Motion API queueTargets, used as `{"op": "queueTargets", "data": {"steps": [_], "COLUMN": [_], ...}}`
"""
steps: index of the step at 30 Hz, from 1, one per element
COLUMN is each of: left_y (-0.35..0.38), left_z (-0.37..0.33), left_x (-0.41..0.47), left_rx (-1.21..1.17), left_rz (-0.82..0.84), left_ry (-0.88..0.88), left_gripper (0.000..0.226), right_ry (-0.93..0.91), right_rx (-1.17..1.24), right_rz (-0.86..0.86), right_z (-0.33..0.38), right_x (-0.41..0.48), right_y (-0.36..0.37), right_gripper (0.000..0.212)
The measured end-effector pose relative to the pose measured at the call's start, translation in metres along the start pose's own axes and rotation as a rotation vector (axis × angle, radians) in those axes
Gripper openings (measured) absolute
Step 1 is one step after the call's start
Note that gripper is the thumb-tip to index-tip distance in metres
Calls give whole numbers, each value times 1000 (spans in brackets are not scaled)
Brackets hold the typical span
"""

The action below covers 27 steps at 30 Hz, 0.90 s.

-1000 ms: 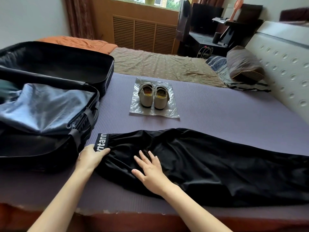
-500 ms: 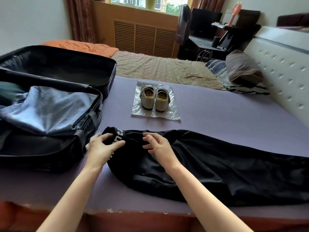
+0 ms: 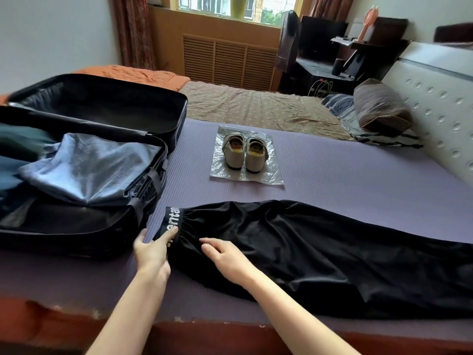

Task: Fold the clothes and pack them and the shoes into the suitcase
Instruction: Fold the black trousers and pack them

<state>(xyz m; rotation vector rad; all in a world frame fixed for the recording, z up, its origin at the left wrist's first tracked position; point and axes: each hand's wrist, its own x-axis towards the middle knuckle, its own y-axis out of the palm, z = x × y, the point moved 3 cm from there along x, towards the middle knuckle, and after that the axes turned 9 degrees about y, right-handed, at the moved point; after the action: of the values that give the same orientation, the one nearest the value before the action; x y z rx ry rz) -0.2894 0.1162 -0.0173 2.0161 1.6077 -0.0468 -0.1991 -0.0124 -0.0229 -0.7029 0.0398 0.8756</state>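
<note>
From the head camera, the packing is looking partly done. The suitcase (image 3: 76, 234) is lying open at the left on the purple mat (image 3: 358, 175), and a blue garment (image 3: 89, 172) is already sitting in its near half, loosely bunched rather than neatly squared. How much else is lying under it I cannot tell.

The black trousers (image 3: 307, 252) are stretching at full length across the mat, just beside the suitcase's near corner and running off the right edge of the view. No cross-fold is showing in them, so by my reading the folding is only beginning. The shoes (image 3: 244, 155) are standing as a pair on a plastic sheet (image 3: 271, 175) further back, well apart from both hands and not yet packed. That is leaving the trousers to fold and stow, then the shoes.

Both forearms are reaching forward from the bottom of the view toward the trousers' left end. The left hand (image 3: 151, 254) is taking the near end of the lettered waistband (image 3: 172, 219) – thumb spread to the outside, fingers lying over the band, apparently gripping it. The right hand (image 3: 227, 257) is resting palm-down on the cloth just right of the band, its fingers loosely bent with tips touching the fabric – whether they are pinching any cloth I cannot tell.
</note>
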Motion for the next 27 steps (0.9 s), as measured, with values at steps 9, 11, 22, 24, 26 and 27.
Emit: {"op": "queueTargets", "data": {"steps": [9, 11, 22, 24, 26, 27], "left_y": [27, 43, 76, 70, 64, 62], "left_z": [-10, -5, 30, 40, 56, 64], "left_x": [-50, -70, -116, -113, -114, -117], "left_rx": [76, 138, 705, 872, 980, 1011], "left_rz": [329, 499, 874, 870, 908, 937], "left_ry": [161, 187, 662, 824, 882, 898], "left_gripper": [69, 70, 99, 95, 85, 81], "right_ry": [134, 190, 207, 237, 269, 287], "right_rx": [173, 73, 486, 554, 502, 439], "right_rz": [-97, -118, -295, -281, -286, -317], "right_z": [75, 80, -9, -28, -46, -57], "right_x": [16, 17, -9, -15, -21, -22], "right_y": [-67, -89, -175, -195, -208, -212], "right_gripper": [48, 69, 11, 16, 20, 20]}}
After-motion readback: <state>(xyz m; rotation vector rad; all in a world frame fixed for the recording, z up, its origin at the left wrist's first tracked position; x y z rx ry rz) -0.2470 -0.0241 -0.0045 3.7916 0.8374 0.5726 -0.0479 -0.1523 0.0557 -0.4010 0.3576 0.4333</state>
